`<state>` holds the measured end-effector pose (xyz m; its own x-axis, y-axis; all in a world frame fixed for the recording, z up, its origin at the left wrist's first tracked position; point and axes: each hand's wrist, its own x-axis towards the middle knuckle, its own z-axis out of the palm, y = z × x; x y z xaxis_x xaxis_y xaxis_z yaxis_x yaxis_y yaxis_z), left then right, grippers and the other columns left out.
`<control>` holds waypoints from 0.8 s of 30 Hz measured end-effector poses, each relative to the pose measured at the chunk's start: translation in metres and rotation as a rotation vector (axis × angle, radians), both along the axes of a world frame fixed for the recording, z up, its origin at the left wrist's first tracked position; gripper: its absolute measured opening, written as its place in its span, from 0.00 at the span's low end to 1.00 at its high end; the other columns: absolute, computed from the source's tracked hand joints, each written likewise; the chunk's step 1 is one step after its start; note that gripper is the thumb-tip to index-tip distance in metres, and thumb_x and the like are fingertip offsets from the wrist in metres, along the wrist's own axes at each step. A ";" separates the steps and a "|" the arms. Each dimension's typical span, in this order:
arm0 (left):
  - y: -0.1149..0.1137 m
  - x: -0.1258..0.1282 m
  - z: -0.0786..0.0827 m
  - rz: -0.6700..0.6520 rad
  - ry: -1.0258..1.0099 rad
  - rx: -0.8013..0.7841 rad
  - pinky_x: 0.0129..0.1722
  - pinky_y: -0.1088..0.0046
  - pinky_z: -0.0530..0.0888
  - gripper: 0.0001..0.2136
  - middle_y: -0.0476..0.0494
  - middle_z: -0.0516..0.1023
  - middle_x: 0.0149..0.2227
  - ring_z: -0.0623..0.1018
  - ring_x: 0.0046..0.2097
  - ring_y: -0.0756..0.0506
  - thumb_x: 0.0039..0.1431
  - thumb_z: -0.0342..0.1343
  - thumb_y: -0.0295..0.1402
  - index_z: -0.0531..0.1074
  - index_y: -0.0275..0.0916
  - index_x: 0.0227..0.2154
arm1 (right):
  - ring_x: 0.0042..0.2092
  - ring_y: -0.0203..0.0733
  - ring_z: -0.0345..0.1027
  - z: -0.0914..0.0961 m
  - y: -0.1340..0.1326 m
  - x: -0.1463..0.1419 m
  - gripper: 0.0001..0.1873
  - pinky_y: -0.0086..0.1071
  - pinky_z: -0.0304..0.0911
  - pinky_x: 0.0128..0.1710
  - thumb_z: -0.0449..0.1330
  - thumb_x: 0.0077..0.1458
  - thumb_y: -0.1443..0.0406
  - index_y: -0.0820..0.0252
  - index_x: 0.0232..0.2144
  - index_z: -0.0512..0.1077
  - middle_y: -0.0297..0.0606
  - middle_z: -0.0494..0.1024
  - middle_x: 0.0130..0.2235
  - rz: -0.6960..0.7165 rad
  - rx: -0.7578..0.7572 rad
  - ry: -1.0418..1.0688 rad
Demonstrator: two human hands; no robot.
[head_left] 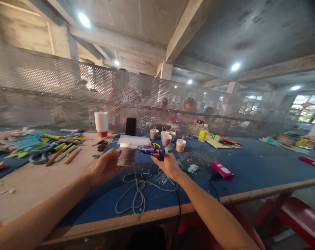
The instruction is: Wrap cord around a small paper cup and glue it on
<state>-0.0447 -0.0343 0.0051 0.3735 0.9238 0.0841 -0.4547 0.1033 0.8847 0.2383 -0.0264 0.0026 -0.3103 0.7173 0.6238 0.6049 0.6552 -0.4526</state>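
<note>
My left hand is closed around a paper cup wrapped in brown cord, held above the blue table. My right hand grips a purple glue gun whose nozzle points left at the cup's upper side. A black cable runs from the gun down along my right forearm. Loose light cord trails from the cup and lies coiled on the table below my hands.
Several small finished cups stand behind my hands, with a stack of white cups, a black phone and bottles. Scissors and coloured sticks lie left; a pink box lies right. People sit behind a mesh screen.
</note>
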 end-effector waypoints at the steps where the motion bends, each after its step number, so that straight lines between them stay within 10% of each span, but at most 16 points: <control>1: 0.000 0.000 0.000 0.002 -0.001 -0.007 0.45 0.60 0.81 0.18 0.28 0.82 0.50 0.83 0.49 0.33 0.61 0.56 0.32 0.75 0.30 0.52 | 0.32 0.45 0.79 0.000 0.000 0.000 0.14 0.29 0.66 0.30 0.60 0.63 0.55 0.56 0.35 0.81 0.38 0.82 0.27 -0.001 0.001 0.001; 11: -0.003 0.001 0.003 -0.017 -0.035 -0.006 0.45 0.62 0.80 0.20 0.27 0.82 0.50 0.83 0.49 0.33 0.63 0.55 0.31 0.70 0.26 0.55 | 0.28 0.44 0.75 0.000 -0.001 -0.002 0.14 0.30 0.64 0.30 0.61 0.62 0.55 0.56 0.30 0.79 0.35 0.76 0.20 0.021 -0.061 0.060; 24: 0.008 -0.005 -0.005 -0.010 -0.091 -0.022 0.47 0.59 0.80 0.21 0.24 0.81 0.52 0.82 0.50 0.33 0.64 0.54 0.30 0.67 0.24 0.57 | 0.19 0.29 0.59 0.003 0.014 0.001 0.19 0.26 0.55 0.21 0.66 0.56 0.51 0.58 0.33 0.67 0.22 0.64 0.21 0.399 -0.613 0.685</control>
